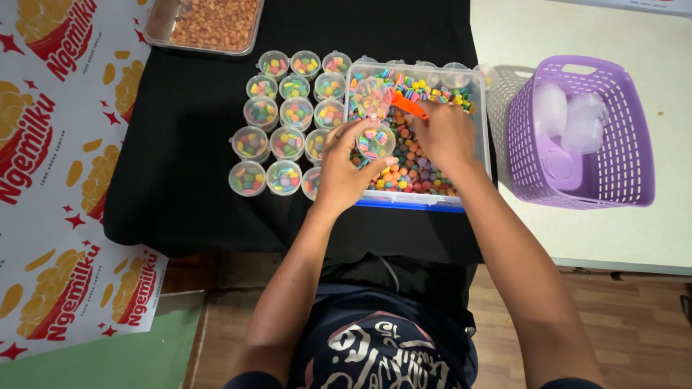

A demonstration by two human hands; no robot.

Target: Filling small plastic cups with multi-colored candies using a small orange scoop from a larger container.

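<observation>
a small clear cup (pixel 375 141) of colourful candy is gripped by the left hand (pixel 346 169) over the clear candy bin (pixel 476 78); an orange scoop (pixel 409 106) is grasped by the right hand (pixel 443 133). filled cups (pixel 277 137) are set just left.

Clear glossy plastic cup (pixel 375 142); matt black cloth (pixel 187 166)

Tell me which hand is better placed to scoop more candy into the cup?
Probably the right hand: it holds the orange scoop over the candy bin, while the left hand is busy holding the cup.
</observation>
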